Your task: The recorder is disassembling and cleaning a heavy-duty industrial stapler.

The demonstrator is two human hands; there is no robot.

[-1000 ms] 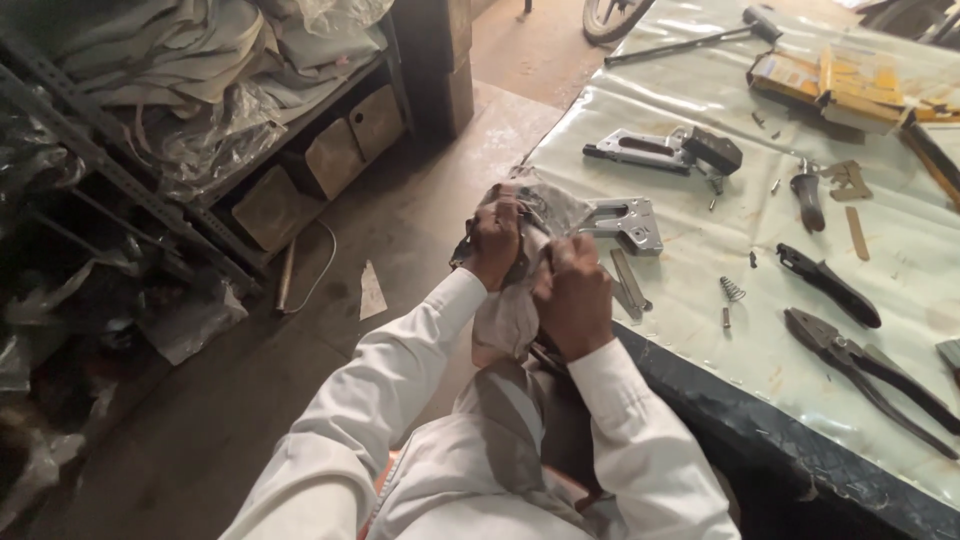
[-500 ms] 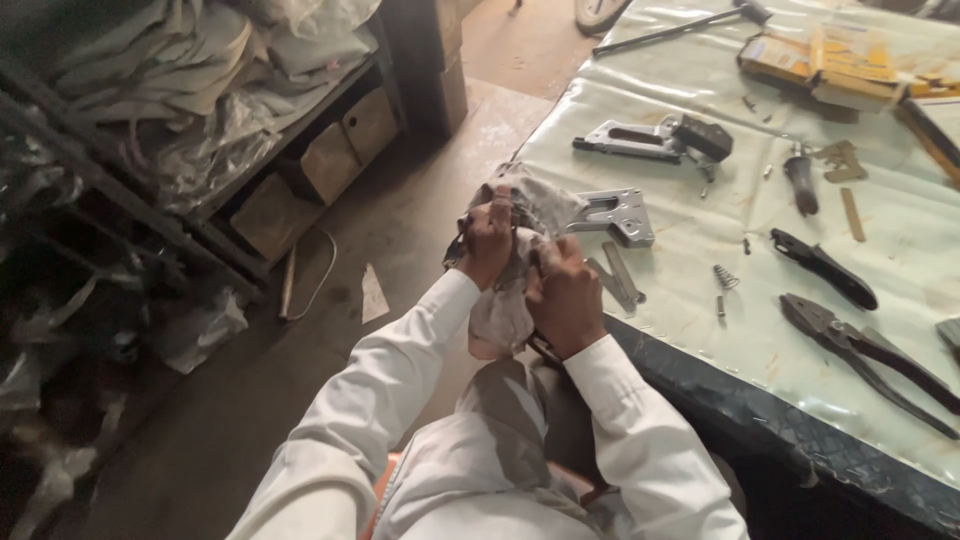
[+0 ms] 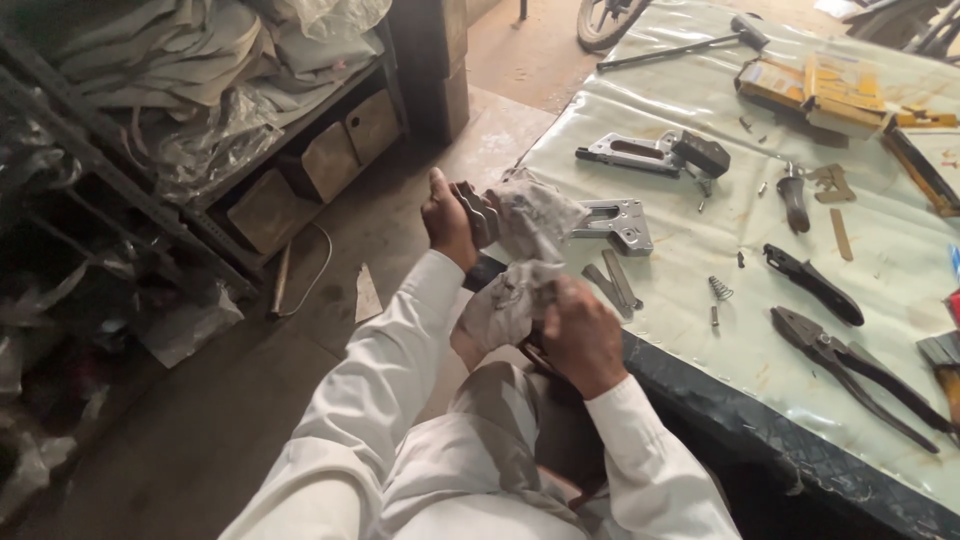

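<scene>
Workshop clutter fills the left: a shelf (image 3: pixel 200 170) stacked with sheets and boxes, and bare floor (image 3: pixel 200 430) between it and the table (image 3: pixel 700 260), which is covered in pale plastic film.

Held off the table's near edge, above the lap, is a dark metal part (image 3: pixel 478 213), likely a stapler piece. The left hand (image 3: pixel 447 222) is closed around it, thumb up. The right hand (image 3: pixel 580 335) is clenched on a rag (image 3: pixel 520 270) that drapes from the part down into its fist.

The part looks stiff and fairly heavy for its size, with hard edges; possibly oily, so a full wrap of the fingers around its body seems the safest hold. The rag is soft and limp, easy to bunch, and gives grip on slick metal.

On the table, just beside the hands, lies a stapler body (image 3: pixel 615 222), with another stapler (image 3: pixel 655 153) further back. Springs (image 3: pixel 721 288) and small pins lie loose near the edge and could roll off. Pliers (image 3: pixel 860 375) and a black handle (image 3: pixel 812 285) lie to the right, a hammer (image 3: pixel 690 45) at the far end.

Open room lies left over the floor; the table edge is close on the right.
</scene>
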